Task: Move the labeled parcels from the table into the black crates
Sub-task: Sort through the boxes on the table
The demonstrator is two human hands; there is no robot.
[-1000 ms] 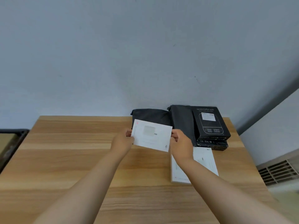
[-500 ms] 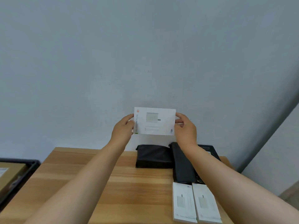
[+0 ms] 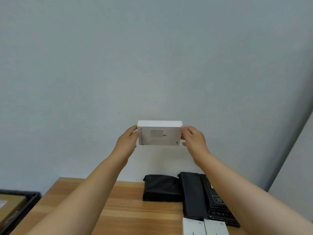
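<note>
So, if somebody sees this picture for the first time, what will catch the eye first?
First, the white box, held up in front of the grey wall between the left hand and right hand. Then the dark parcels below on the wooden table, and the black crate at far left.

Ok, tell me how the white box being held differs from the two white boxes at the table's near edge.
The held white box is raised in front of the wall, gripped at its ends by the left hand and right hand; the two white boxes lie flat on the table, untouched. The held one sits lengthwise across the view; the pair run away from the camera, side by side. All are white with a small grey print.
</note>
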